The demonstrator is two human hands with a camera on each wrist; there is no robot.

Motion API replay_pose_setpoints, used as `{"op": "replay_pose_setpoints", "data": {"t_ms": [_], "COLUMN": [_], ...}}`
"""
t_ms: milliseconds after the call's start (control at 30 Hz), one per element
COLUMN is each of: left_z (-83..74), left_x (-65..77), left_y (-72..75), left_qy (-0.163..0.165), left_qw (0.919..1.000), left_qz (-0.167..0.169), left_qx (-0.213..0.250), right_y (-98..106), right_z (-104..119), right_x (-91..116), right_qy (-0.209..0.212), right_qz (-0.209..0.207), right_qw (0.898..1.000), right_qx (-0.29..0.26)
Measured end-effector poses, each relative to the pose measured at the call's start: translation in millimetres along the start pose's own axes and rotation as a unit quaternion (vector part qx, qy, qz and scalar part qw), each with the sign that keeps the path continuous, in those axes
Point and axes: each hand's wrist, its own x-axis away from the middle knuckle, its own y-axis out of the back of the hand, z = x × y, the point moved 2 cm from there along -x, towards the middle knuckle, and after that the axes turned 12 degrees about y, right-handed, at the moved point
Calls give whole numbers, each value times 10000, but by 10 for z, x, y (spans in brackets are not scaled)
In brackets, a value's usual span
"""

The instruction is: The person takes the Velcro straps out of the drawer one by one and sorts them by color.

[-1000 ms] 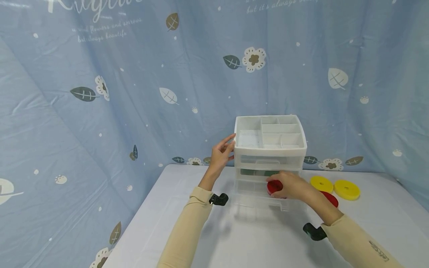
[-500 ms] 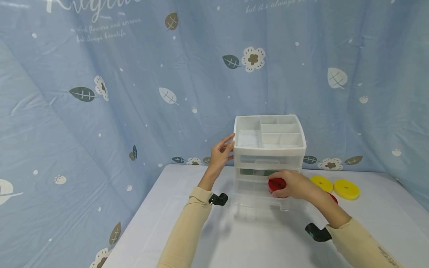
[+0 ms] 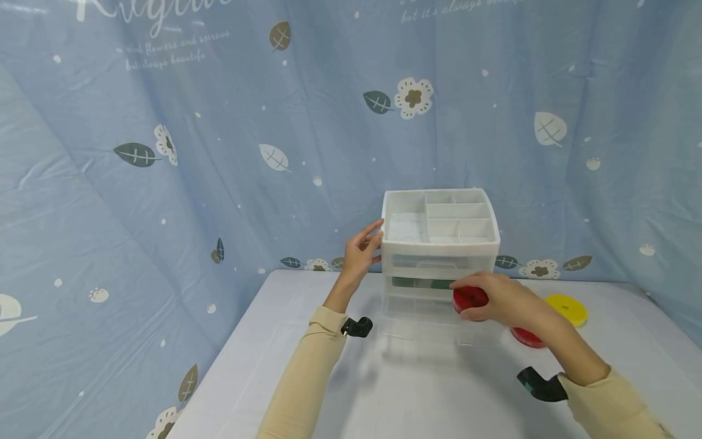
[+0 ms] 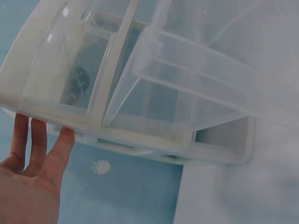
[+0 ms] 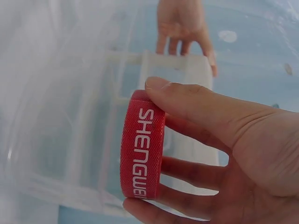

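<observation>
My left hand (image 3: 359, 256) rests its extended fingers against the left side of a white plastic drawer organizer (image 3: 441, 249). In the left wrist view, those fingertips (image 4: 67, 135) touch the frame's edge. My right hand (image 3: 504, 297) pinches a roll of red tape (image 3: 469, 300) between thumb and fingers. White lettering runs along the band of the red tape roll (image 5: 142, 144) in the right wrist view. The roll is in front of the organizer's right side, over the pulled-out clear bottom drawer (image 3: 417, 332). Something green (image 3: 403, 282) shows inside the drawer above.
A second red roll (image 3: 528, 338) lies on the white table (image 3: 417, 396), partly behind my right wrist. Beyond it lies a yellow roll (image 3: 567, 310). The organizer's top tray (image 3: 406, 225) has several compartments. A blue printed curtain (image 3: 329, 122) hangs behind the table.
My right hand has moved right and slightly up with the red tape roll, away from the middle of the drawer. It now covers one yellow roll. My left hand stays in place.
</observation>
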Motion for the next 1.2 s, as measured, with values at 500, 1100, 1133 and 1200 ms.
{"op": "replay_pose_setpoints", "data": {"t_ms": [500, 1100, 1133, 1200], "left_z": [-9, -22, -20, -18], "left_x": [32, 19, 20, 23], "left_y": [-2, -7, -8, -10], "left_qy": [29, 10, 14, 10], "left_qw": [10000, 10000, 10000, 10000], "left_qz": [-20, -8, -7, -3], "left_qx": [22, 80, 75, 63], "right_y": [225, 61, 43, 1], "right_z": [-358, -1218, -1276, -1403], "right_x": [384, 878, 902, 950], "right_qy": [-44, -1115, -1172, -1294], "right_qz": [-300, 55, 74, 115], "right_qw": [9995, 9928, 9920, 9901], "right_qx": [97, 430, 471, 524]}}
